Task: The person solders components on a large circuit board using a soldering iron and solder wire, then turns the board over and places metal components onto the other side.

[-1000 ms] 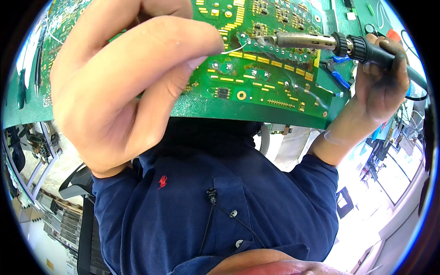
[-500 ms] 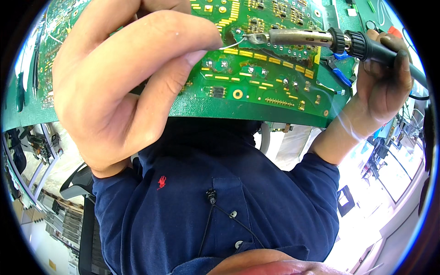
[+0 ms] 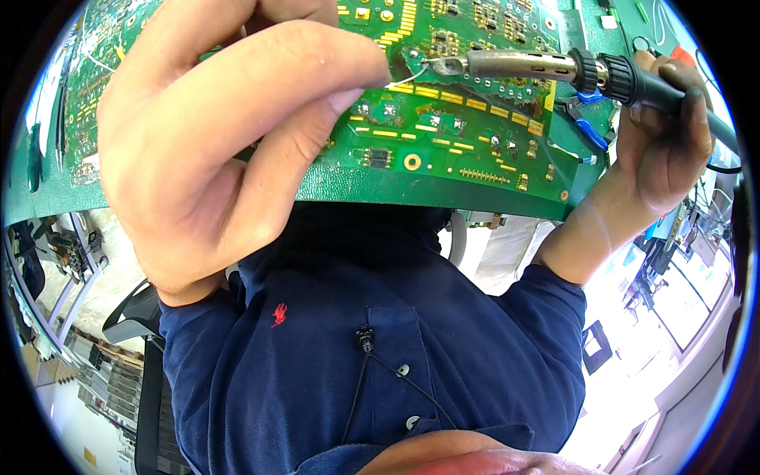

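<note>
Between the thumb and forefinger of my left hand point(image 3: 229, 142) a thin strand of solder wire point(image 3: 409, 78) is pinched. Its free end meets the tip of a soldering iron point(image 3: 522, 65) over the green circuit board point(image 3: 431, 162). My right hand point(image 3: 665, 134) is closed around the iron's black handle, holding it nearly level from the right. Brownish marks show on the board around the tip. My left hand covers much of the board's left part, and the exact contact point under the tip is too small to make out.
Blue-handled pliers point(image 3: 590, 133) lie right of the board on the green mat point(image 3: 380, 188). A short white wire with a connector point(image 3: 587, 159) is near the board's right edge. A dark green tool point(image 3: 35, 158) lies at the far left. The mat's near edge borders my torso.
My left hand has shifted slightly to the right with the solder wire, and the wire showing between fingers and tip is shorter. The iron has barely moved.
</note>
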The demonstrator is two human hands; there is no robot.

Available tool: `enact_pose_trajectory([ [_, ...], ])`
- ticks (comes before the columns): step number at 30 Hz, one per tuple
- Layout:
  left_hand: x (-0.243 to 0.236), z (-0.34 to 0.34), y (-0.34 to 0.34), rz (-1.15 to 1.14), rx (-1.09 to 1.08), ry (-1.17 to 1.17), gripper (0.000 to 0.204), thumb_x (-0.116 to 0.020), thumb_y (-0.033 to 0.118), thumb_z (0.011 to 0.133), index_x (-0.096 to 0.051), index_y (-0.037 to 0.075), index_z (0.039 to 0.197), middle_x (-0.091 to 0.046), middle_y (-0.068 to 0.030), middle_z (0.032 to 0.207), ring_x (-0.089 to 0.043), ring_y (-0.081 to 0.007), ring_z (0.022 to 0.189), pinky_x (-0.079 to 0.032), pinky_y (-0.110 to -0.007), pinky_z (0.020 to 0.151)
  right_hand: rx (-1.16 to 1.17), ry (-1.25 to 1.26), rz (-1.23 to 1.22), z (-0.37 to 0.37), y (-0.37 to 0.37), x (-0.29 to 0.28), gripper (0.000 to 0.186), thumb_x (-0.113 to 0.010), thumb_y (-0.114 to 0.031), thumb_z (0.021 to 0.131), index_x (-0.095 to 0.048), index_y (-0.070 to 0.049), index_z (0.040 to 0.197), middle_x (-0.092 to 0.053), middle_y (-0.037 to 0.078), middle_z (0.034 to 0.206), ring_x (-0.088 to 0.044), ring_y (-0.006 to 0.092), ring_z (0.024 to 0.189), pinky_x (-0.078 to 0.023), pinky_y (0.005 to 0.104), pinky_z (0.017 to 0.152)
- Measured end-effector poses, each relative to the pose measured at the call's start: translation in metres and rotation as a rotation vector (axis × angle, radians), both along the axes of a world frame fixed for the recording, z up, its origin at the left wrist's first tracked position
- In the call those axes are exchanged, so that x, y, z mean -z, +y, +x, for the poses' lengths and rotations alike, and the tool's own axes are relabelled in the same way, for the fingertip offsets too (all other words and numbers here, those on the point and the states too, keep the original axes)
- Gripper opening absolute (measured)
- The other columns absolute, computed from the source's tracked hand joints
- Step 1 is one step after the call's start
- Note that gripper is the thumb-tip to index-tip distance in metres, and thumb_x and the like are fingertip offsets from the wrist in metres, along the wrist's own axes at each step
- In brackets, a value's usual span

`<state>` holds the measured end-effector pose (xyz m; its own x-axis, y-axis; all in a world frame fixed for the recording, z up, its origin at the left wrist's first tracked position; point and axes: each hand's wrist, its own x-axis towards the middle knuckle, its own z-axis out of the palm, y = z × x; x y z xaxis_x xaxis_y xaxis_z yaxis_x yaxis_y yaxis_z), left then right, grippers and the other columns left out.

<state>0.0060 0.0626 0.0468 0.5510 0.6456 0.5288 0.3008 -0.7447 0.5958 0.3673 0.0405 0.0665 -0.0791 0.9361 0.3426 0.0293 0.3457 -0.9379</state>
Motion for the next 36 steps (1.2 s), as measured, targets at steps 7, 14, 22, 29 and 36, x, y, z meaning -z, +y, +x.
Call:
enact_pose_trajectory([
  [7,-0.0008,-0.0005,-0.0006,-0.005,-0.003,0.009,0.018,-0.071,-0.004,0.071,-0.072,-0.004,0.089,-0.061,-0.0136,0.088,-0.057,-0.0198,0.076,-0.042,-0.027,0.067,0.002,-0.024,0.028,-0.0008,-0.0003,0.0002,0.043,-0.054,-0.03,0.097,-0.068,0.007,0.113,-0.052,0.004,0.067,-0.042,0.0155,0.07,-0.031,0.0318,0.069],
  [14,-0.0004,-0.0017,0.0004,0.0,-0.005,0.012,0.018,-0.071,-0.005,0.072,-0.072,-0.004,0.09,-0.061,-0.0135,0.087,-0.057,-0.0199,0.077,-0.042,-0.027,0.069,-0.109,-0.046,0.012,0.0047,0.001,-0.0021,0.044,-0.052,-0.031,0.098,-0.067,0.006,0.116,-0.052,0.004,0.07,-0.042,0.0154,0.071,-0.031,0.0311,0.069],
  [22,-0.0006,-0.0015,0.0,-0.005,-0.016,0.011,0.017,-0.072,-0.004,0.072,-0.072,-0.003,0.089,-0.061,-0.0135,0.088,-0.058,-0.0203,0.077,-0.042,-0.027,0.069,-0.096,-0.045,0.04,0.0038,0.0018,-0.0004,0.044,-0.053,-0.031,0.097,-0.067,0.007,0.115,-0.052,0.005,0.071,-0.044,0.0153,0.072,-0.031,0.0309,0.069],
  [29,0.0001,-0.0018,-0.0003,-0.009,-0.013,0.011,0.016,-0.072,-0.004,0.073,-0.072,-0.003,0.089,-0.061,-0.0138,0.088,-0.058,-0.0206,0.078,-0.042,-0.027,0.07,-0.032,-0.019,0.0,0.0047,-0.0007,-0.0019,0.043,-0.056,-0.031,0.095,-0.068,0.007,0.113,-0.053,0.006,0.069,-0.044,0.0159,0.072,-0.031,0.0323,0.068],
  [36,0.0004,-0.0019,0.0013,0.002,0.01,0.018,0.017,-0.072,-0.003,0.072,-0.072,-0.004,0.089,-0.062,-0.0146,0.089,-0.059,-0.0216,0.079,-0.044,-0.028,0.071,-0.1,-0.006,-0.009,0.0006,-0.0019,-0.0036,0.042,-0.054,-0.03,0.096,-0.068,0.006,0.113,-0.053,0.006,0.069,-0.043,0.0178,0.073,-0.03,0.0338,0.069],
])
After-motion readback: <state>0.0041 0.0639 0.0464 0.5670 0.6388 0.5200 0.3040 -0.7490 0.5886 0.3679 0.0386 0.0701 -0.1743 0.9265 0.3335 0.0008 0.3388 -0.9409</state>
